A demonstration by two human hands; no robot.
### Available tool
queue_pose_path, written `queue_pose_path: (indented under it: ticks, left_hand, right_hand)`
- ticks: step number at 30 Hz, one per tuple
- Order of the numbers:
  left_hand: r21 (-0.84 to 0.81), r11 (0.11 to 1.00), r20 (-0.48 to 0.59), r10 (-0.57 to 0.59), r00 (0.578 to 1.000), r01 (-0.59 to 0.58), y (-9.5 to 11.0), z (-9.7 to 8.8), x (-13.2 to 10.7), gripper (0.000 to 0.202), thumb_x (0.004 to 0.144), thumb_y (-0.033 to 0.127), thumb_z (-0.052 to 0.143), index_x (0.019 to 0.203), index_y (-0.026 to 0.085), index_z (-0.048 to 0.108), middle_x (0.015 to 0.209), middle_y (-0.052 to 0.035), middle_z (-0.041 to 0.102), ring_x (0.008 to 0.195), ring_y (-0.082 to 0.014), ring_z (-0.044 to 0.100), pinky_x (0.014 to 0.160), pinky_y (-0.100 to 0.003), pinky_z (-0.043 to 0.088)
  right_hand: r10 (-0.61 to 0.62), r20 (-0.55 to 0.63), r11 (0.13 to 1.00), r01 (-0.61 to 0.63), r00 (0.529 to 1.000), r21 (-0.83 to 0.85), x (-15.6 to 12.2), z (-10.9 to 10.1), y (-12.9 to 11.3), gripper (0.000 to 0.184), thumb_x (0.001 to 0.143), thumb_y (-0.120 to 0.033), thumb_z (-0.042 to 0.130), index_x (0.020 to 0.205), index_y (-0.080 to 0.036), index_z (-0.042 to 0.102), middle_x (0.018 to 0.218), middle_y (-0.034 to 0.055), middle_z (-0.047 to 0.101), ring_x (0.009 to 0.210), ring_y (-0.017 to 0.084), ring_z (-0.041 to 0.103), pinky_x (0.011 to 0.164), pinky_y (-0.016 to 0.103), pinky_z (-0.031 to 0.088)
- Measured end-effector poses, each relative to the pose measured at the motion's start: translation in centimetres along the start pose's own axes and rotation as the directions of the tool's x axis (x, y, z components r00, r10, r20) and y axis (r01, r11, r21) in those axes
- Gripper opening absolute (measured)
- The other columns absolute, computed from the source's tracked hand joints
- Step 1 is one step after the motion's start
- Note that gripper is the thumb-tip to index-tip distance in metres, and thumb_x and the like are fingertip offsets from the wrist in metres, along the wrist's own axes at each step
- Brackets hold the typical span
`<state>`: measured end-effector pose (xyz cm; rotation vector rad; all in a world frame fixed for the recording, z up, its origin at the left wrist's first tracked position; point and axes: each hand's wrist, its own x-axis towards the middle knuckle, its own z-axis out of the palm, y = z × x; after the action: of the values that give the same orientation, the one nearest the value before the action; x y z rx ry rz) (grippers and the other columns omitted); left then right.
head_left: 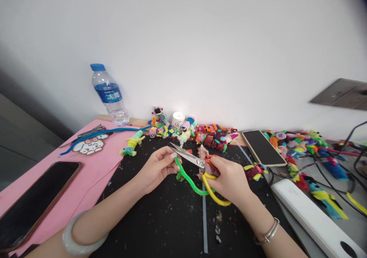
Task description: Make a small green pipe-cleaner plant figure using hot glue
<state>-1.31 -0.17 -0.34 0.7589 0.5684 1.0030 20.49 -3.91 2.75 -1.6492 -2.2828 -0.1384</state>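
Note:
My left hand [159,169] is closed, pinching the upper end of a bright green pipe cleaner [189,180] between thumb and fingers. The rest of the pipe cleaner curves down and to the right, under my right hand. My right hand [231,176] grips a pair of scissors [187,158] by its orange-red handle. The blades point left and lie beside the pinched green end, close to my left fingertips. A smooth yellow loop [220,201] hangs below my right hand at the handles; whether it belongs to the scissors is unclear.
Several colourful fuzzy figures [210,140] line the black mat's [149,219] far edge. A water bottle [110,97] leans against the wall. A phone [40,204] and blue pipe cleaners [103,131] lie left on pink paper; another phone [263,147], a white power bank [312,216] and cables are right.

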Motion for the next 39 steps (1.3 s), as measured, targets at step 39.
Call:
queue_pose_path:
  ticks: [39]
  left_hand:
    - [-0.014,0.999,-0.040,0.029,0.999,-0.030,0.18,-0.03,0.12,0.007,0.077,0.018,0.063,0.075,0.014,0.058,0.064,0.0026,0.061,0.052,-0.0047,0.058,0.055,-0.015,0.052]
  right_hand:
    - [0.011,0.009,1.000,-0.011,1.000,-0.012,0.03,-0.07,-0.17,0.035,0.072,-0.053,0.056,0.065,-0.019,0.051,0.062,-0.0004,0.058,0.052,0.012,0.050,0.049,0.023,0.023]
